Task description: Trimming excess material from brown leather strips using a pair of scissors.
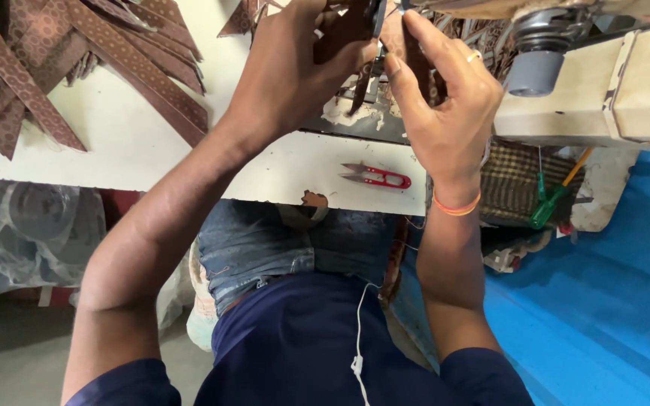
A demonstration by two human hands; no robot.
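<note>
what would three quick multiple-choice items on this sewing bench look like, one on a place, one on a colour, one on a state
1. Where do the thread snips lie?
A. on the white table near its front edge
B. on the blue floor
C. in the left hand

2. What colour is the band on the right wrist?
A. green
B. orange
C. black

3. What are the two hands doing?
A. resting flat on the table
B. both raised, pinching a brown strip
C. hanging at the sides

Answers:
1 A, the red-handled snips sit alone on the tabletop below the hands.
2 B, an orange band circles the wrist.
3 B, the left hand and right hand meet at the strip beside the sewing machine.
</note>
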